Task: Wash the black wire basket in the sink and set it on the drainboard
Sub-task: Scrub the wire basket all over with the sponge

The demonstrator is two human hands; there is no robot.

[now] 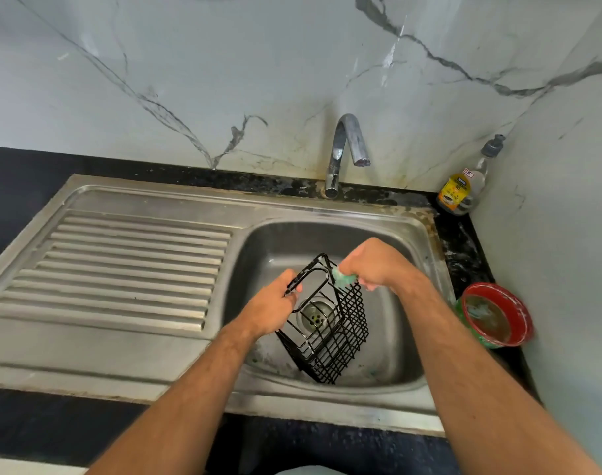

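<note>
I see a tap (344,149) against the veined marble wall (189,80), a soap bottle (462,188) in the right corner (label unreadable), and a red bowl (496,313) on the black counter (464,241).

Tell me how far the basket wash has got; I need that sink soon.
Mid-scrub. The left hand grips the black wire basket tilted over the sink; the right hand rubs a green sponge along its rim. The faucet shows no water. Rinsing and moving it onto the drainboard look left to do.
</note>
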